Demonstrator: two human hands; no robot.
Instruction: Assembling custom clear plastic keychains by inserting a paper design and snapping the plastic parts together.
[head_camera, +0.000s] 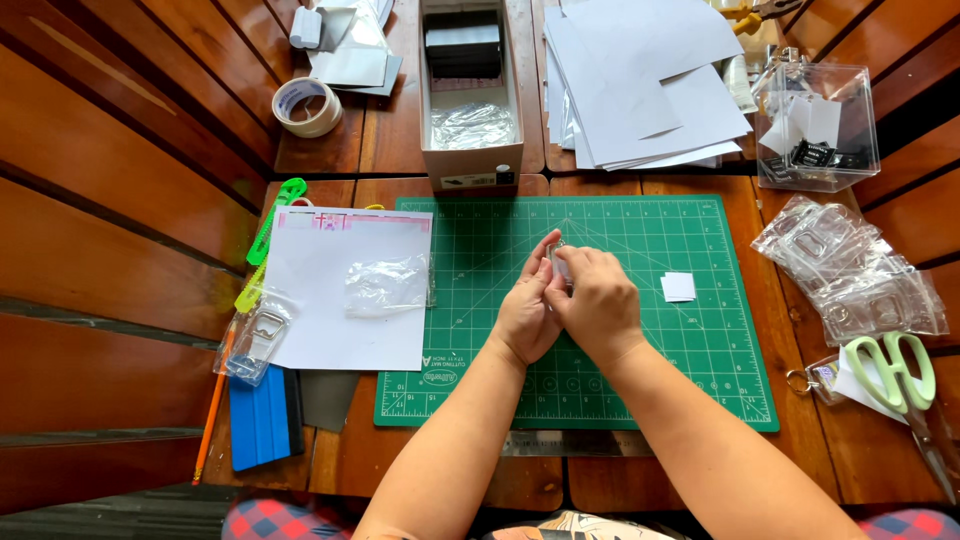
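My left hand (526, 312) and my right hand (597, 302) are pressed together over the middle of the green cutting mat (480, 300). Between their fingertips they pinch a small clear plastic piece (559, 262), mostly hidden by the fingers. A small white paper square (678, 287) lies on the mat just right of my right hand. Left of my hands, a white sheet (330, 310) overlaps the mat's edge, with a crumpled clear plastic bag (387, 285) on it.
An open cardboard box (470, 165) stands behind the mat, a stack of white paper (650, 90) and a clear plastic container (815, 125) to its right. Clear packets (850, 270) and green-handled scissors (900, 380) lie at right. Tape roll (307, 106), blue squeegee (262, 420), orange pencil (212, 410) at left.
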